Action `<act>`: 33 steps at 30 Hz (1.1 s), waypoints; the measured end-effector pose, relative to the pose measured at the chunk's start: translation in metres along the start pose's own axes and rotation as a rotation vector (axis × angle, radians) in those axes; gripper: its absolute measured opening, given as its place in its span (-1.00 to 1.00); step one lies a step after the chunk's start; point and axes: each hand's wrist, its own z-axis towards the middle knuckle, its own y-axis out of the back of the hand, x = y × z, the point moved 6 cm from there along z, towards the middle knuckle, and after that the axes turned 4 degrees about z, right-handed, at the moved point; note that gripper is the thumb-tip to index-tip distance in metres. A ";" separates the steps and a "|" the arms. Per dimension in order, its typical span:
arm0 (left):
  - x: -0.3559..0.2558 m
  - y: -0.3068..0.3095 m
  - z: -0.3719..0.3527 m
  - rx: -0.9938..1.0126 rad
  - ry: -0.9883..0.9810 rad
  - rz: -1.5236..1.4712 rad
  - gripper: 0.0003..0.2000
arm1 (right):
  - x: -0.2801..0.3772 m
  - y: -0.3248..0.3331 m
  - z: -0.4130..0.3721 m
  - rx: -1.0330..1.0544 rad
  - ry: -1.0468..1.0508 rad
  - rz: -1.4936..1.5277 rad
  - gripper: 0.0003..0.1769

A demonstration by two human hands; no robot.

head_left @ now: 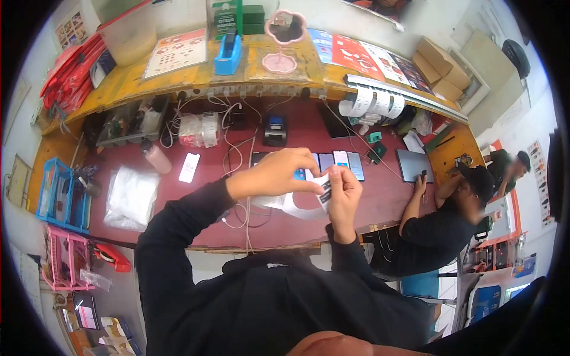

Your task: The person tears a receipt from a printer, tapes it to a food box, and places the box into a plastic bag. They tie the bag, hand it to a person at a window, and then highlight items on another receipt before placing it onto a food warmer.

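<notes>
A strip of white labels with dark print is held up between my two hands over the dark red desk. My right hand pinches its printed end between thumb and fingers. From the other side, my left hand curls in, thumb and fingertips at the strip's upper edge. A loose white length of the strip curves down below the hands. Just behind the hands, several smartphones lie in a row, partly hidden by my left hand. A black label printer stands farther back.
On the left are a white-screened phone, a pink bottle, clear plastic bags and a blue rack. Cables cross the desk. At right, a seated person in black reaches beside a laptop. A wooden shelf runs behind.
</notes>
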 end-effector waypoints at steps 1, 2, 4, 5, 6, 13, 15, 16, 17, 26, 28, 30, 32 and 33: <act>0.002 -0.002 0.011 -0.061 -0.040 0.012 -0.73 | 0.002 -0.001 0.002 -0.020 -0.008 0.033 -0.75; 0.005 0.001 0.024 -0.123 -0.080 0.026 -0.76 | 0.007 0.003 0.005 -0.038 -0.014 0.067 -0.76; 0.003 0.040 0.049 -0.258 -0.133 0.052 -0.83 | 0.011 0.020 0.007 0.046 -0.111 -0.002 -0.77; 0.010 0.061 0.059 -0.325 0.004 0.002 -0.80 | 0.009 0.034 0.006 0.092 -0.141 -0.097 -0.76; 0.015 0.079 0.070 -0.324 0.024 0.000 -0.79 | 0.007 0.044 0.006 0.140 -0.170 -0.192 -0.75; -0.001 0.113 0.138 -0.344 -0.050 0.041 -0.73 | -0.002 0.101 0.018 0.152 -0.257 -0.054 -0.75; -0.001 0.112 0.159 -0.355 -0.026 0.070 -0.73 | -0.008 0.121 0.028 0.151 -0.263 -0.033 -0.75; -0.001 0.110 0.169 -0.356 -0.013 0.082 -0.73 | -0.011 0.131 0.031 0.151 -0.269 -0.034 -0.74; 0.001 0.106 0.178 -0.338 0.039 0.042 -0.74 | -0.014 0.141 0.034 0.151 -0.275 -0.034 -0.74; 0.009 0.066 0.249 -0.314 -0.059 0.108 -0.72 | -0.026 0.197 0.057 0.101 -0.291 -0.001 -0.76; 0.010 0.060 0.257 -0.273 0.017 0.044 -0.72 | -0.029 0.208 0.058 0.081 -0.303 -0.003 -0.77; 0.010 0.058 0.265 -0.259 0.050 0.023 -0.72 | -0.030 0.217 0.062 0.074 -0.303 -0.001 -0.78; 0.011 0.055 0.271 -0.265 0.049 0.039 -0.72 | -0.030 0.223 0.064 0.078 -0.306 0.005 -0.79; 0.010 0.053 0.274 -0.271 0.038 0.033 -0.72 | -0.030 0.226 0.066 0.075 -0.296 -0.004 -0.79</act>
